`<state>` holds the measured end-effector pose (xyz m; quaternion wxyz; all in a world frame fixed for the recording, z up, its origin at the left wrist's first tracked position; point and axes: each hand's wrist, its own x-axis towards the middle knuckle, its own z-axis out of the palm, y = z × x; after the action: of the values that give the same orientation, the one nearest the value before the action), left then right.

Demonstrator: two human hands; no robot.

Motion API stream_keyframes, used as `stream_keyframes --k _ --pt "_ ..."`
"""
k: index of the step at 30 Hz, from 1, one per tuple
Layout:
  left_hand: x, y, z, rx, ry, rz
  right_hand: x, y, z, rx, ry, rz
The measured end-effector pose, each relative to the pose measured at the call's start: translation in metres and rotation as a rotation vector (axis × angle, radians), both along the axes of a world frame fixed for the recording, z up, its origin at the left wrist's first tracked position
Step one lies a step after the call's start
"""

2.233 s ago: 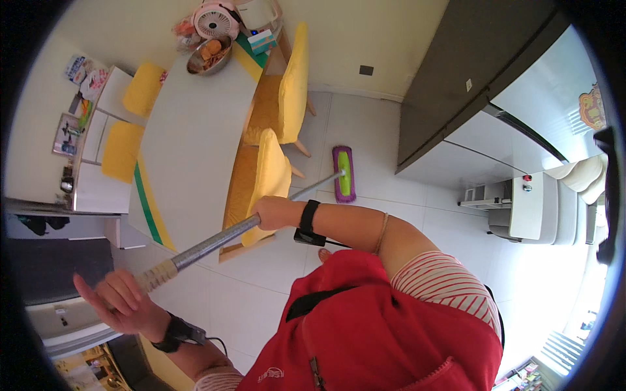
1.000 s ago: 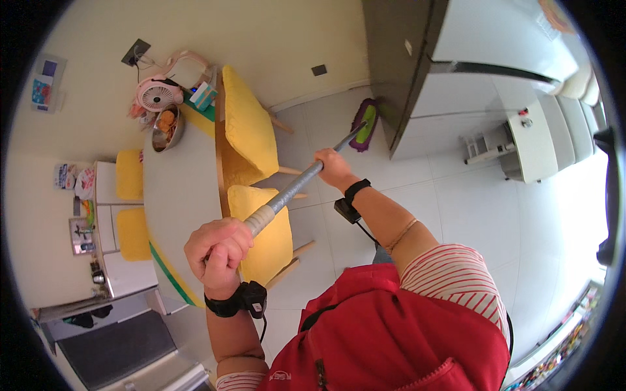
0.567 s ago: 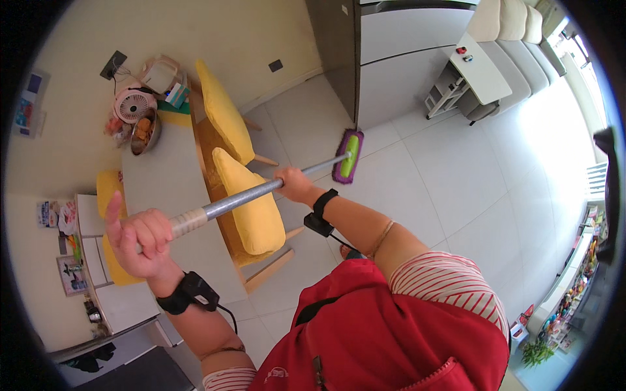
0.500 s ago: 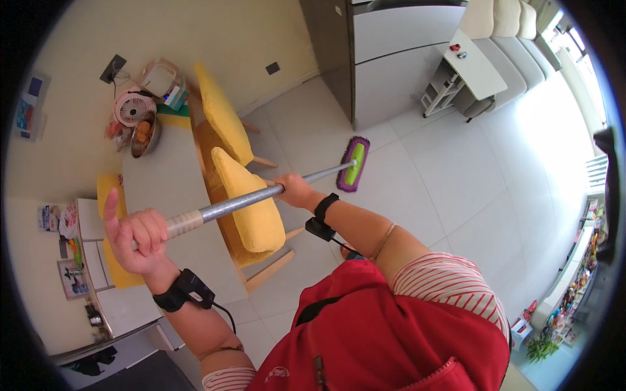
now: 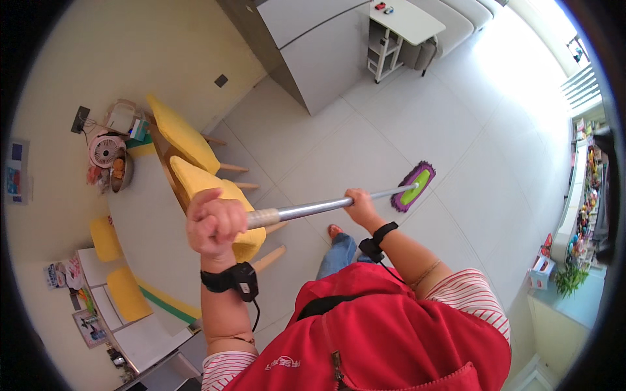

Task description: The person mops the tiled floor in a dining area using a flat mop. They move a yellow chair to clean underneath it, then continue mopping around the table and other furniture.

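Observation:
A flat mop with a long silver pole (image 5: 313, 209) stretches slantwise across the middle of the view. Its green mop head (image 5: 417, 186), fringed in purple, lies on the tiled floor to the right. At the pole's beige grip end, my left hand (image 5: 216, 225) is closed around it. Farther down the pole, my right hand (image 5: 363, 207) wraps round the metal part. Both wrists carry black straps with small boxes. Behind my left hand is a yellow-cushioned chair (image 5: 222, 186), partly hidden by the hand and pole.
On the left stands a dining table (image 5: 150, 234), with a pink fan (image 5: 106, 150) and a bowl (image 5: 122, 171) on it. A grey fridge (image 5: 326, 58) and a white side table (image 5: 407, 19) are ahead. A cluttered shelf (image 5: 574, 215) runs along the right.
The mop head has moved right across the floor. Both my hands have shifted right with the pole, and the view has turned right. A foot now shows below the pole.

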<state>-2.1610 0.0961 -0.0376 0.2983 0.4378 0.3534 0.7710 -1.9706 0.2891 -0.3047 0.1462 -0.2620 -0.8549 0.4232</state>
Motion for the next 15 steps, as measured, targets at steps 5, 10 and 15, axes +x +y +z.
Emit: stream_keyframes --k 5,10,15 --pt "0.021 -0.042 0.008 -0.150 -0.027 0.248 -0.006 -0.013 0.003 -0.040 -0.160 0.142" --pt "-0.028 -0.132 0.060 0.060 -0.053 0.349 -0.099 -0.081 0.036 0.084 0.069 0.200" --pt "-0.056 -0.203 0.069 -0.010 0.212 0.426 -0.192 -0.133 0.058 0.114 0.127 0.288"
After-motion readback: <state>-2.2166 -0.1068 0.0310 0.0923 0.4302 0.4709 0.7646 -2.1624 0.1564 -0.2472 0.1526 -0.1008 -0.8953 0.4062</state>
